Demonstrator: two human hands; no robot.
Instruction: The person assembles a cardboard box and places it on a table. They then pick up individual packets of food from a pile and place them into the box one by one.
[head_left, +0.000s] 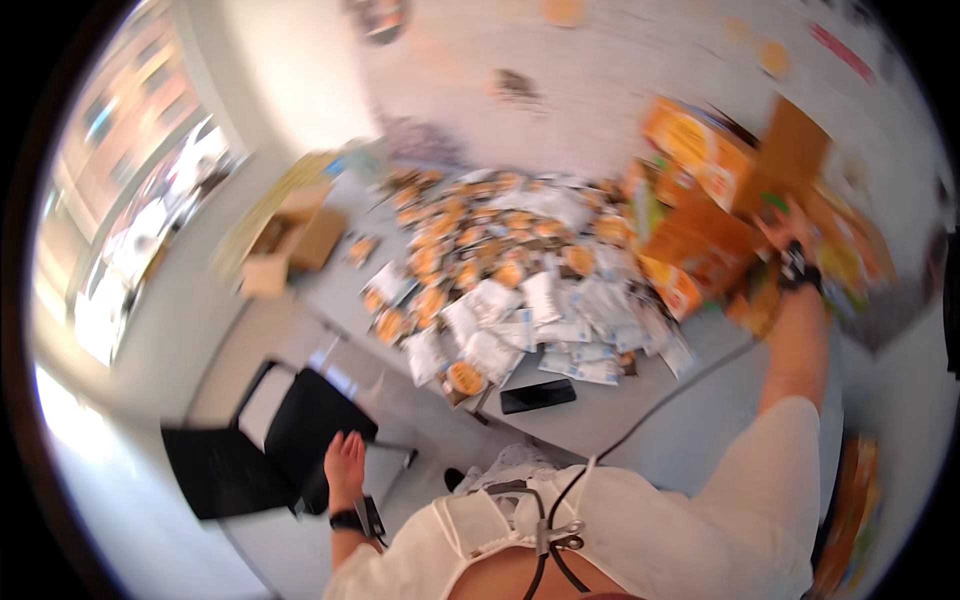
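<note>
My right hand (786, 223) reaches to an orange cardboard box (705, 244) at the back right of the table. Its fingers are spread at the box's edge; blur hides whether they grip anything. Over the floor beside a black chair, my left hand (346, 459) hangs empty with its fingers extended, touching nothing. A large heap of small packets covers the table's middle: white sachets (491, 356) lie towards the front and orange-and-brown packets (427, 259) towards the back. A black smartphone (538, 396) lies near the front edge.
An open brown carton (300, 232) stands at the table's left. More printed orange boxes (697, 146) are stacked at the right. The black chair (311, 420) stands at the lower left. A dark cable (667, 397) crosses the grey table (675, 442) towards my chest.
</note>
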